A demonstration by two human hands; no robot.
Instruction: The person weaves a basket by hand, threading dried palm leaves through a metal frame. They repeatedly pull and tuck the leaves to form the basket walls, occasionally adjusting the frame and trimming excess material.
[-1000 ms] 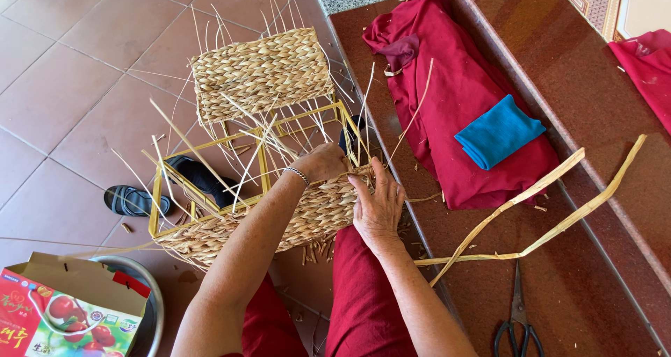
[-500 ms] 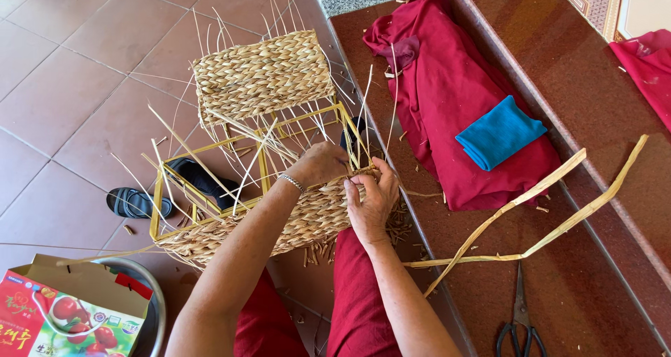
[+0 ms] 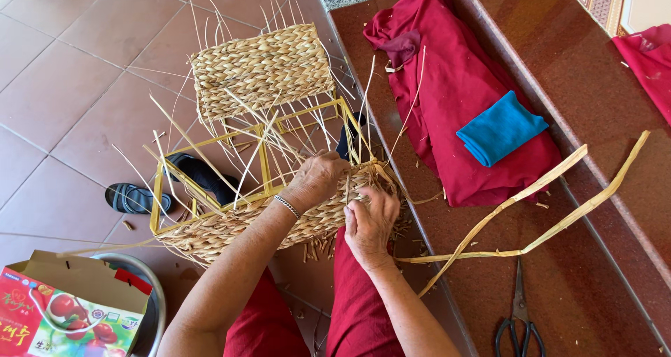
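Woven straw basket [image 3: 258, 77] under left hand [image 3: 316, 180], right hand [image 3: 370, 221] at its near edge

The floor [image 3: 77, 84] is laid with reddish-brown tiles, and on it lie a dark sandal [image 3: 133, 198], a half-woven basket [image 3: 258, 140] on a yellow frame, a metal basin [image 3: 157, 308] with a printed fruit box [image 3: 66, 315] on top, and scattered bits of straw. Beside it runs a polished dark red step [image 3: 594, 259]. On the step lie a heap of red cloth [image 3: 454, 91] with a folded blue cloth [image 3: 500, 126] on it, long pale straw strips [image 3: 552, 189] and black scissors [image 3: 517, 318].
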